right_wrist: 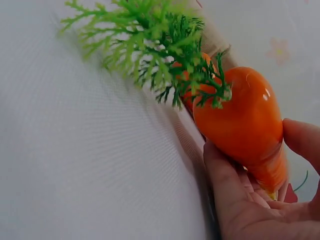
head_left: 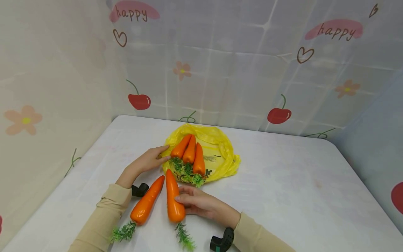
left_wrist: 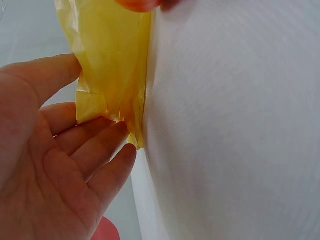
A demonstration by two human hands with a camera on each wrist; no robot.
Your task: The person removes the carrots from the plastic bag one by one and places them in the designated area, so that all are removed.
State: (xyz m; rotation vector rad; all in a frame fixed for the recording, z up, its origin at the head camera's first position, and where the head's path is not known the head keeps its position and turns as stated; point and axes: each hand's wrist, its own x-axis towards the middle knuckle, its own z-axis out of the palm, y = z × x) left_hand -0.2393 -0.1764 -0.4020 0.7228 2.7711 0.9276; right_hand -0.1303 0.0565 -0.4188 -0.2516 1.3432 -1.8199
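Note:
My right hand (head_left: 201, 203) grips an orange carrot (head_left: 174, 201) with a green leafy top, its tip pointing at the yellow plastic bag (head_left: 231, 171). In the right wrist view, the thumb and fingers lie on opposite sides of the held carrot (right_wrist: 245, 115). At the bag's left rim, my left hand (head_left: 148, 161) holds the thin plastic between thumb and fingers; some fingertips are hidden behind the bag (left_wrist: 112, 60) in the left wrist view. Three carrots (head_left: 190, 150) lie side by side in the open bag, leaves toward me. Another carrot (head_left: 147, 201) rests on the table beside the left forearm.
The white table (head_left: 283, 196) extends to the right of the bag. A printed curtain (head_left: 233, 80) hangs behind the table's far edge. Black wrist devices (head_left: 223, 239) are on both wrists.

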